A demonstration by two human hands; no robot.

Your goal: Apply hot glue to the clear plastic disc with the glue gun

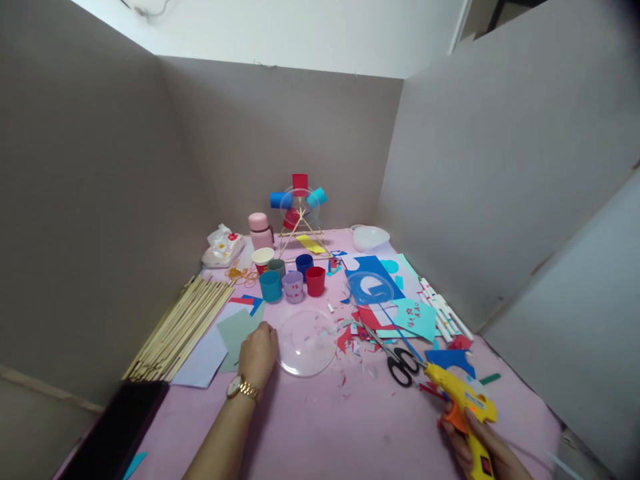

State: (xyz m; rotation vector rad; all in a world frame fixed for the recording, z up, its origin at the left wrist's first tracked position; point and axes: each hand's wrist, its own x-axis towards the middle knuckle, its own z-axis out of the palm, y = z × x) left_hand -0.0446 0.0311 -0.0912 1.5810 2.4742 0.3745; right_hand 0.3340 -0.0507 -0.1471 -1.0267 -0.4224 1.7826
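Note:
My left hand (259,353), with a gold watch on its wrist, is closed at the left rim of a round clear plastic lid (307,353). Its fingertips appear to pinch the edge, though they are partly hidden. At the lower right, my right hand (475,437) grips a yellow hot glue gun (463,393) with an orange trigger, the nozzle aimed left. Black-handled scissors (400,363) lie just beyond the nozzle. Behind the lid stand a teal paper cup (271,287), a lilac one (293,287), a red one (315,282) and a dark blue one (304,265).
A stick-framed wheel (300,207) carrying coloured cups stands at the back, beside a pink flask (260,233). Wooden sticks (187,327) and a black flat object (117,427) lie left. Paper scraps, a blue sheet (383,267) and markers (445,310) cover the right. Grey panels enclose the table.

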